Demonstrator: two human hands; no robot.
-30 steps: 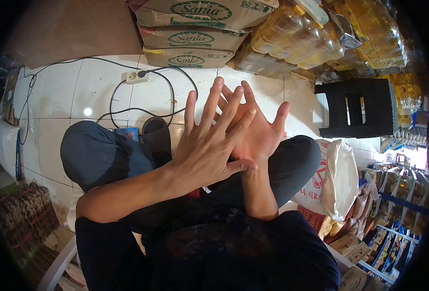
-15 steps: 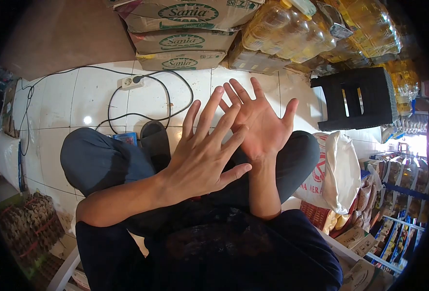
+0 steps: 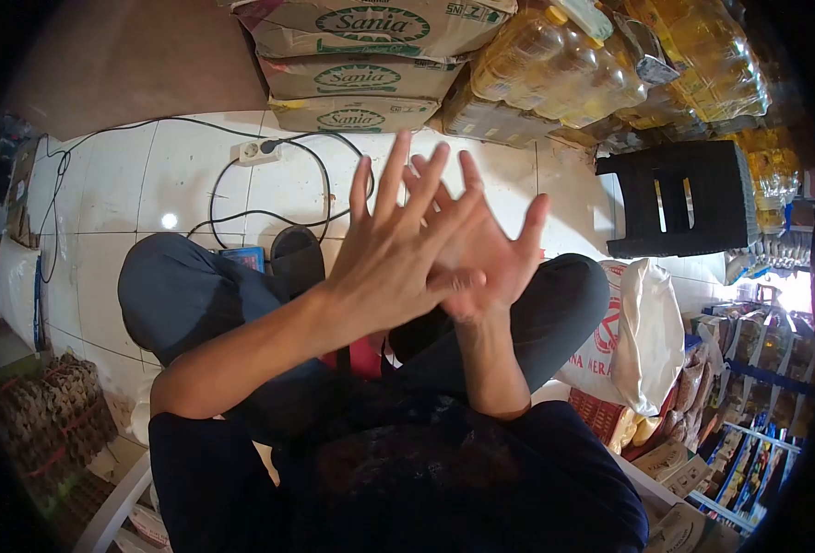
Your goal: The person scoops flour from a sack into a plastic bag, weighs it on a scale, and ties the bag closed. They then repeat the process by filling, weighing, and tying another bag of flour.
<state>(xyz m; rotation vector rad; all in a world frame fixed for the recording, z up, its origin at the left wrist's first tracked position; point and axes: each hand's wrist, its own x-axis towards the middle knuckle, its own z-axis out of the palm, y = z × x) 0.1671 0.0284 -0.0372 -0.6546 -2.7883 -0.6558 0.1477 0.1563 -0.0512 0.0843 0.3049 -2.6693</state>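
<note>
Both hands are raised over my lap with fingers spread and nothing in them. My left hand (image 3: 384,253) shows its back, fingers pointing away from me and thumb stretched to the right. Behind it, my right hand (image 3: 500,263) is turned palm towards me, its thumb out to the right. The left fingers and thumb overlap the right palm in this view, hiding part of it and some of its fingers. Below the hands are my bent legs in dark trousers (image 3: 200,286). A dark slipper (image 3: 297,263) lies by the left hand's wrist side on the floor.
Sania cartons (image 3: 357,78) are stacked ahead, beside wrapped bottles of yellow oil (image 3: 555,69). A black stool (image 3: 679,198) stands right, near a white sack (image 3: 643,332). A black cable and socket block (image 3: 260,152) lie on the tiles (image 3: 182,175). Egg trays (image 3: 53,415) are stacked left.
The hands have come closer together, the left now covering more of the right palm. The right fingers and thumb have shifted slightly left. The whole view has shifted a little.
</note>
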